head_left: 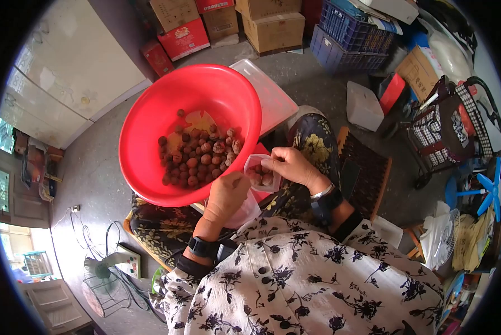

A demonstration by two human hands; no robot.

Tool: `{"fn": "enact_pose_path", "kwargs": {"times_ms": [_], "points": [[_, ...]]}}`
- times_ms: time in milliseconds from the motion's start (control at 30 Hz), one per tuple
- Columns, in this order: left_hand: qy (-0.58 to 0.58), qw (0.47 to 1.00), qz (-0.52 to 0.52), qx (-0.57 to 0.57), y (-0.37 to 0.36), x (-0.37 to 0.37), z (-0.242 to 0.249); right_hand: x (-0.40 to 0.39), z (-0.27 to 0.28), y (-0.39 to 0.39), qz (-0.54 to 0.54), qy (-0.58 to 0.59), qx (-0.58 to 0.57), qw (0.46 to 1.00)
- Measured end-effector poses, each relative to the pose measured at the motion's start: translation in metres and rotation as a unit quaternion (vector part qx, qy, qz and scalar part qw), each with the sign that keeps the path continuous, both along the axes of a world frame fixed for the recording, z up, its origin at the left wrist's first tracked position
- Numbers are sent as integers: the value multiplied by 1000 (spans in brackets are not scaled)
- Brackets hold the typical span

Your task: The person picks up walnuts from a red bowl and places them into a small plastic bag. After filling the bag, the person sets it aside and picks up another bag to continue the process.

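Head view: right hand [298,166] pinching rim of translucent container [276,181], right of left hand [227,195]. Left hand hanging curled beside red basin [132,167]; whether pinching anything, cannot tell. Brown nuts [192,162], round, rough, lacking long axis, lying in basin beyond left hand, nearer it than right; some filling container.

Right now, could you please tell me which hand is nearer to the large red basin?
Left: the left hand is at the near rim of the red basin; the right hand is farther right, away from it, at the small container.
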State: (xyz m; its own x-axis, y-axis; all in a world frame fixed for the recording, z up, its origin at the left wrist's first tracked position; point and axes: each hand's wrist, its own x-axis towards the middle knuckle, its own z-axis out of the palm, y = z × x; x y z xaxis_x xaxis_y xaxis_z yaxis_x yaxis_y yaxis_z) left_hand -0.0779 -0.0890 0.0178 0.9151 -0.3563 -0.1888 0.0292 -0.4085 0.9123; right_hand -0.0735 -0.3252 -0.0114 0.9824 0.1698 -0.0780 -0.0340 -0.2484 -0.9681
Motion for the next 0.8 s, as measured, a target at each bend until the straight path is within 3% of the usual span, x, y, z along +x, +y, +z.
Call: {"fn": "enact_pose_path", "kwargs": {"times_ms": [167, 267, 333, 700, 800], "points": [[76, 997, 16, -16, 0, 1, 6, -1, 3, -5, 32, 3, -44, 999], [114, 993, 23, -12, -2, 0, 25, 0, 2, -10, 38, 25, 45, 998], [117, 993, 21, -10, -1, 0, 23, -3, 13, -11, 33, 111, 132, 984], [102, 995, -18, -2, 8, -1, 29, 2, -6, -5, 24, 26, 181, 983], [148, 989, 25, -18, 7, -2, 33, 0, -5, -5, 25, 35, 188, 981]]}}
